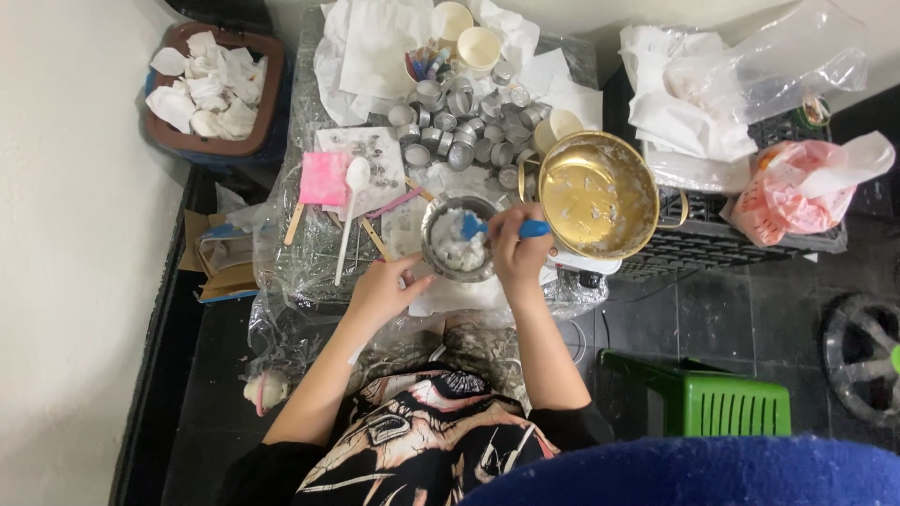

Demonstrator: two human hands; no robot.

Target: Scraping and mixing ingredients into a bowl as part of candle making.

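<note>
A small metal bowl (434,251) holding white lumpy material sits on a plastic-covered table. My right hand (517,251) grips a blue-handled tool (534,228) whose tip dips into the white material. My left hand (382,289) rests against the bowl's near-left rim, steadying it. Beside the bowl on the right is a large gold pot (598,195) with white residue inside.
Several small round metal cups (459,131) cluster behind the bowl, with a white spoon (352,201), a pink piece (324,178), wooden sticks and paper cups. A brown bin of crumpled tissue (211,89) stands far left. Black crate, plastic bags and green stool (722,398) lie right.
</note>
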